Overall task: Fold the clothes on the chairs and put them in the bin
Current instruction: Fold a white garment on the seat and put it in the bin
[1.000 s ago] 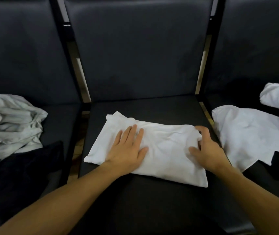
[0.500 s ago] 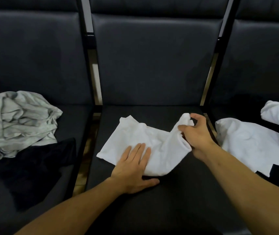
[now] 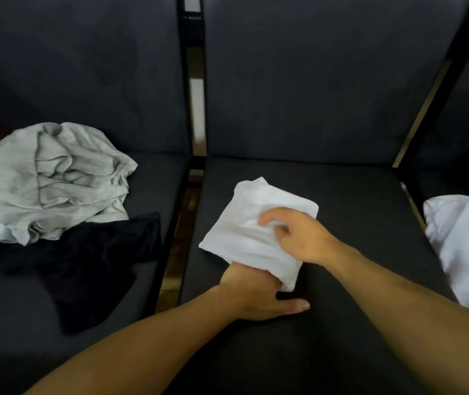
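Now a folded white cotton garment point(image 3: 252, 220) lies on the dark padded seat of the middle chair point(image 3: 341, 195). The right hand point(image 3: 299, 238) pinches its upper layer, fingers curled into the cloth. The left hand point(image 3: 253, 297) rests flat on the seat, its fingers hidden under the fold (only the thumb shows), so its grip cannot be told. On the left chair sit a crumpled grey garment point(image 3: 56, 178) and a black garment point(image 3: 85, 258); another white garment point(image 3: 464, 246) lies at right.
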Tool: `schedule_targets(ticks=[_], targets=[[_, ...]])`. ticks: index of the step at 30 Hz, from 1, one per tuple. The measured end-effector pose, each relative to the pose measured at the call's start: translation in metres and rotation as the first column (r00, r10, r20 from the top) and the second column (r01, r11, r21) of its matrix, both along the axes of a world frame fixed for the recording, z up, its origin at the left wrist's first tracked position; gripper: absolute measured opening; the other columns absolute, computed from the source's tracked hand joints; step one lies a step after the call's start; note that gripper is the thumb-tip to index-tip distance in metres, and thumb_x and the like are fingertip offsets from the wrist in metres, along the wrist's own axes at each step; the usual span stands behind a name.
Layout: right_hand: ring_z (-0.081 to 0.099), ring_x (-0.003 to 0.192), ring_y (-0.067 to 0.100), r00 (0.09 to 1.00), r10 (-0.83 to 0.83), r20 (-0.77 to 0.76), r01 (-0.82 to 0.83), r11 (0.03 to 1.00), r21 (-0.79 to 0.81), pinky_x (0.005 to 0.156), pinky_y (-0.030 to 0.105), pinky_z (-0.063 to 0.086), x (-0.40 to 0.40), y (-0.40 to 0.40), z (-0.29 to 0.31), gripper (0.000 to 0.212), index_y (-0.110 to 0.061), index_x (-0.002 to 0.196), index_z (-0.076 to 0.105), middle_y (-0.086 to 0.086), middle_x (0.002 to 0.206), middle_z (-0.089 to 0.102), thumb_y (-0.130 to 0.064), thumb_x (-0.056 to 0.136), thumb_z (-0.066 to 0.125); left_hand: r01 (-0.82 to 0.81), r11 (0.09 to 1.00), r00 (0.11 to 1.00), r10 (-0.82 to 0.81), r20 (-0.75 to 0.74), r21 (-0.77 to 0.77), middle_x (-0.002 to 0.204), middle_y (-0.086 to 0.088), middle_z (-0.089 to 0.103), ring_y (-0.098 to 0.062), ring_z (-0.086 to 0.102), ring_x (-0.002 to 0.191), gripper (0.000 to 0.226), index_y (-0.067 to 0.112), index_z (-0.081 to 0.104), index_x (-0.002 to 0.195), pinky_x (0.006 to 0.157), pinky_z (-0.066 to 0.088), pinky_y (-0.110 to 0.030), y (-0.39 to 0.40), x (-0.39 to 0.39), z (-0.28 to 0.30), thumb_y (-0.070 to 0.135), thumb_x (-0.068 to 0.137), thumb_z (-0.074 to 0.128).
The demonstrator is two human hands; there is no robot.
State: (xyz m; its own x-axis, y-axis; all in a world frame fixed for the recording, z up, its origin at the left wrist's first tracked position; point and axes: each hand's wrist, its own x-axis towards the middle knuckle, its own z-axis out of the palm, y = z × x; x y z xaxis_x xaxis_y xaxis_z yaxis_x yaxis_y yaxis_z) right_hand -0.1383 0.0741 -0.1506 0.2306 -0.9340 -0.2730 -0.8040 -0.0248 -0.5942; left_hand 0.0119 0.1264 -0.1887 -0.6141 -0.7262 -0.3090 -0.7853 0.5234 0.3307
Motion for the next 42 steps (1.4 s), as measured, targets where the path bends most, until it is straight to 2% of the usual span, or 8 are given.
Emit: schedule_targets(ticks=[4,8,10,13,18,24,30,42], targets=[[0.032,0.138,0.007,0.988,0.082,-0.133,-0.090,0.995,-0.053,0.115,0.031,0.031,-0.010,-0.003,-0.013,0.038,-0.046,0.133,0.052,-0.024,0.145,0.043,-0.029,0.099,0.050,0.073,0.997,0.995,-0.074,-0.069,-0.016,0.129,0.003,0.057,-0.018,0.052,0.121,0.057,0.026,0.055,0.112,0.099,0.037,-0.028,-0.005,0.016,0.007,0.078,0.087,0.051],[0.029,0.132,0.017,0.967,0.008,-0.253,-0.011,1.000,-0.012,0.100,0.035,0.039,-0.010,-0.013,-0.009,0.044,-0.045,0.139,0.042,-0.020,0.144,0.034,-0.042,0.096,0.051,-0.046,0.971,0.924,-0.048,-0.379,-0.234,0.119,0.008,0.060,-0.011,0.048,0.116,0.035,0.029,0.059,0.092,0.104,0.035,-0.025,-0.013,0.045,0.013,0.063,0.094,0.054],[0.031,0.128,0.019,0.966,-0.109,-0.234,0.101,0.994,-0.045,0.092,0.035,0.043,-0.016,-0.014,-0.009,0.052,-0.043,0.141,0.038,-0.013,0.141,0.031,-0.046,0.093,0.056,-0.347,0.916,0.851,0.218,-0.477,-0.200,0.105,0.013,0.056,-0.010,0.049,0.101,0.037,0.027,0.060,0.095,0.091,0.045,-0.031,-0.022,0.058,0.014,0.063,0.093,0.052],[0.032,0.119,0.023,0.905,-0.265,-0.333,0.220,0.961,-0.166,0.095,0.034,0.038,-0.031,-0.013,-0.014,0.068,-0.040,0.143,0.030,-0.002,0.132,0.029,-0.058,0.085,0.062,-0.635,0.727,0.582,0.673,-0.456,0.262,0.114,0.006,0.051,-0.011,0.054,0.099,0.057,0.029,0.038,0.121,0.076,0.046,-0.028,-0.035,0.063,0.019,0.065,0.085,0.064],[0.043,0.114,0.032,0.894,-0.442,-0.071,0.448,0.878,0.167,0.084,0.038,0.043,-0.036,-0.020,-0.008,0.087,-0.049,0.147,0.015,0.005,0.132,0.027,-0.043,0.083,0.074,-0.510,0.706,0.561,0.706,-0.433,0.491,0.120,0.011,0.053,-0.012,0.059,0.107,0.099,0.041,0.011,0.150,0.086,0.052,-0.031,-0.058,0.039,0.031,0.041,0.079,0.081],[0.055,0.106,0.015,0.740,-0.560,0.374,0.458,0.825,0.330,0.080,0.034,0.054,-0.055,-0.028,0.003,0.071,-0.044,0.143,0.036,-0.005,0.129,0.049,-0.002,0.089,0.058,-0.329,0.648,0.469,0.744,-0.477,0.687,0.124,0.003,0.065,-0.017,0.065,0.110,0.039,0.031,0.078,0.106,0.095,0.058,-0.040,-0.116,-0.008,0.036,0.002,0.096,0.054],[0.068,0.095,0.008,0.515,-0.611,0.601,0.628,0.747,0.221,0.068,0.023,0.058,-0.099,-0.032,0.020,0.039,-0.030,0.102,0.077,-0.015,0.101,0.071,0.002,0.089,0.058,-0.128,0.619,0.431,0.738,-0.519,0.775,0.132,0.000,0.067,-0.021,0.068,0.115,0.039,0.030,0.075,0.120,0.097,0.058,-0.039,-0.166,-0.034,0.043,0.004,0.091,0.070],[0.069,0.102,0.019,0.680,-0.313,0.663,0.438,0.899,-0.025,0.087,0.039,0.061,-0.085,0.005,0.166,0.047,-0.040,0.101,0.079,-0.003,0.121,0.068,0.002,0.091,0.060,-0.136,0.821,0.419,0.554,-0.719,0.554,0.131,0.011,0.065,-0.013,0.066,0.117,0.057,0.036,0.068,0.131,0.096,0.058,-0.039,-0.104,0.030,0.217,0.001,0.086,0.074]])
